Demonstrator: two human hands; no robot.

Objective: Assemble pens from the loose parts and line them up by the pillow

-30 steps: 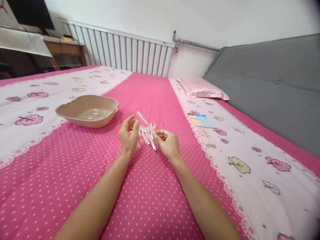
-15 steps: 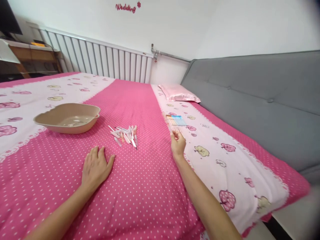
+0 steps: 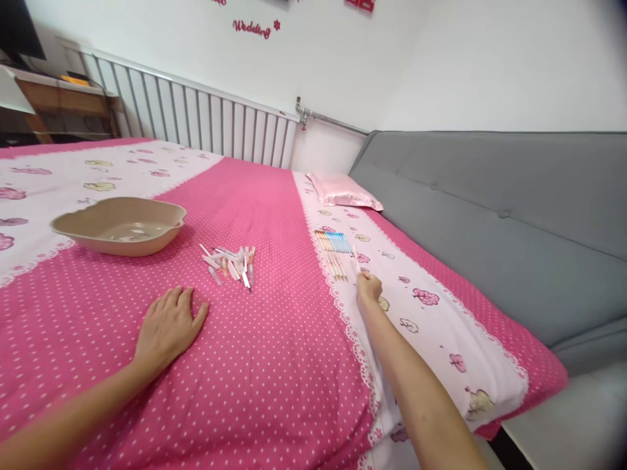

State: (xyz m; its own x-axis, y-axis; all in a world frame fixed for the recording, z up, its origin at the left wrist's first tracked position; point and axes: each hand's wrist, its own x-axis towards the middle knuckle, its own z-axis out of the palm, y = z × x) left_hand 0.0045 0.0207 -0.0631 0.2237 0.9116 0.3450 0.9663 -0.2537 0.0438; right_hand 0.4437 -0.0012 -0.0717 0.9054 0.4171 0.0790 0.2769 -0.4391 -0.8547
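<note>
My right hand (image 3: 369, 287) is closed around the lower end of a slim pale pink pen (image 3: 356, 256), which points away from me over the bed. Just left of it lies a neat row of orange and blue pens (image 3: 336, 241). A shorter row of pale pens (image 3: 337, 268) sits on the near side of that one. My left hand (image 3: 169, 323) rests palm down on the pink dotted sheet, fingers stretched out, holding nothing. Beyond its fingertips, to the right, is a loose pile of pink and white pens (image 3: 234, 264).
A beige plastic basin (image 3: 122, 247) stands on the left of the bed, with small unclear shapes inside. At the far end lies a pink pillow (image 3: 343, 190). A grey padded headboard (image 3: 490, 176) borders the right side, and a white radiator (image 3: 196, 111) the back.
My right hand has moved right, away from the row of pale pens, and a pink pen now shows in it. My left hand stays flat on the sheet. The view has shifted slightly.
</note>
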